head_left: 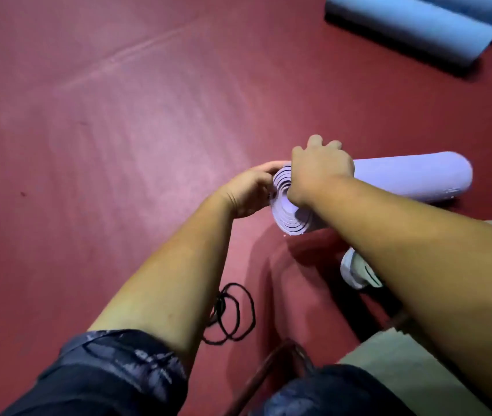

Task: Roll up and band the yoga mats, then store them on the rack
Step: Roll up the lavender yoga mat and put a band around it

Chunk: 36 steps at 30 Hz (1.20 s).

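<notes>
Floor (118, 115): red, carries both mats and the bands.
Blue mat (412, 28): rolled, far right, well apart from both hands.
Lilac mat (403, 178): rolled, on the floor in front of the person. Its long axis runs from the spiral end at the hands out to the person's right. The spiral end faces the camera, its layers uneven.
Right hand (319, 169): clamped over the top of the lilac mat, just behind the spiral end.
Left hand (247, 190): fingers curled on the rim of the spiral end, touching it from the left.
Bands (235, 313): black loops on the floor beside the left forearm, nearer the person than the mat. The left hand is the closer one, likely to fetch a band while the right holds the roll.
</notes>
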Each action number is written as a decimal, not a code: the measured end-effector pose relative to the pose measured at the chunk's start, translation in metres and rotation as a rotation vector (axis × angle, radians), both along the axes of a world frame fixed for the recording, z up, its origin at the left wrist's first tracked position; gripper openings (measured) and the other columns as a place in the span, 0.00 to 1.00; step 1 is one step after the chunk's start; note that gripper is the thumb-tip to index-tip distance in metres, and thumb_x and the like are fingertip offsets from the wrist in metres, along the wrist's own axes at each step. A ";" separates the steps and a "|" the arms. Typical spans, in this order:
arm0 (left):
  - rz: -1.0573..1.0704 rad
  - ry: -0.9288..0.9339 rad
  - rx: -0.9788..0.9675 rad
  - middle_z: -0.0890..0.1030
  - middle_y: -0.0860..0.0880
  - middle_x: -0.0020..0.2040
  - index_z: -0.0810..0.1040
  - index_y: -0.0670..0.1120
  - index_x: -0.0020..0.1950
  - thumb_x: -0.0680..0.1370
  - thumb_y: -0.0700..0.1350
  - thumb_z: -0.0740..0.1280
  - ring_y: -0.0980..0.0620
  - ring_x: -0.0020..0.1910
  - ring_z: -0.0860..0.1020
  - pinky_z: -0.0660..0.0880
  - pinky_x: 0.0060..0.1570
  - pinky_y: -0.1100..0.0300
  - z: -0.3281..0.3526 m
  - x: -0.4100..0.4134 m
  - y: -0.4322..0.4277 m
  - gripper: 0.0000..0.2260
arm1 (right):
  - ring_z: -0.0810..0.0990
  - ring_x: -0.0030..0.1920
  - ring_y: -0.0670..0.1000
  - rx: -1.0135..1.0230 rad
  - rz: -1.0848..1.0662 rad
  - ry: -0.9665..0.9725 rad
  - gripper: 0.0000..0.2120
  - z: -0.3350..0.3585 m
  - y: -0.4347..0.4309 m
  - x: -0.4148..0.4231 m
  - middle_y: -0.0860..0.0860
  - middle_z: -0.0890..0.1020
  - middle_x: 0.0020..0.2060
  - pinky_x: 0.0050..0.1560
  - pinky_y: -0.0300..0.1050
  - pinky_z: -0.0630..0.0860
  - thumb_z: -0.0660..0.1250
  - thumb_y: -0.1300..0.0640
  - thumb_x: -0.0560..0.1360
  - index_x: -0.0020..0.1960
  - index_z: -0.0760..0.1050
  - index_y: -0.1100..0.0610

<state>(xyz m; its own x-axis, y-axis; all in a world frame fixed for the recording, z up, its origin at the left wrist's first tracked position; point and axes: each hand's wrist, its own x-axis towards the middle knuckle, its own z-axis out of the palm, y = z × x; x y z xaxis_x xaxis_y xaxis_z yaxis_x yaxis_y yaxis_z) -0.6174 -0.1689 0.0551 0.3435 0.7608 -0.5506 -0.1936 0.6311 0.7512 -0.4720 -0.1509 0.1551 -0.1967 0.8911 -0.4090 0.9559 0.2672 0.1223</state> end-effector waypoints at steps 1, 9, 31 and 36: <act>0.052 -0.009 -0.085 0.86 0.47 0.57 0.78 0.42 0.71 0.71 0.27 0.51 0.49 0.53 0.85 0.81 0.51 0.56 -0.018 -0.007 -0.011 0.33 | 0.72 0.61 0.64 -0.003 0.035 -0.031 0.30 -0.013 -0.010 -0.006 0.57 0.69 0.63 0.43 0.55 0.82 0.73 0.46 0.74 0.71 0.68 0.55; -0.666 0.776 -0.158 0.88 0.48 0.47 0.86 0.47 0.47 0.76 0.37 0.73 0.48 0.48 0.82 0.83 0.51 0.59 -0.174 -0.035 -0.133 0.06 | 0.72 0.60 0.61 0.058 0.243 -0.111 0.29 -0.063 -0.041 -0.014 0.56 0.68 0.61 0.46 0.54 0.73 0.73 0.43 0.73 0.67 0.70 0.58; -1.139 1.132 0.003 0.70 0.46 0.81 0.65 0.56 0.84 0.78 0.48 0.71 0.41 0.76 0.73 0.71 0.75 0.47 -0.209 -0.029 -0.179 0.35 | 0.73 0.62 0.62 0.080 0.265 -0.041 0.27 -0.070 -0.031 -0.005 0.57 0.70 0.62 0.49 0.55 0.67 0.72 0.44 0.74 0.65 0.72 0.59; -0.703 1.120 -0.007 0.86 0.38 0.49 0.88 0.41 0.54 0.77 0.47 0.74 0.40 0.49 0.85 0.79 0.47 0.52 -0.183 -0.038 -0.147 0.11 | 0.72 0.63 0.62 0.083 0.250 -0.036 0.26 -0.065 -0.027 -0.004 0.58 0.70 0.63 0.50 0.55 0.66 0.72 0.47 0.74 0.66 0.72 0.59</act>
<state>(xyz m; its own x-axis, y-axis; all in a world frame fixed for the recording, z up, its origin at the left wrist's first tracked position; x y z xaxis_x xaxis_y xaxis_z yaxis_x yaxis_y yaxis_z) -0.6556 -0.3160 -0.1283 0.0206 0.6045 -0.7964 0.8938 0.3457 0.2856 -0.4757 -0.1784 0.0898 -0.4016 0.8473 -0.3475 0.8560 0.4822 0.1863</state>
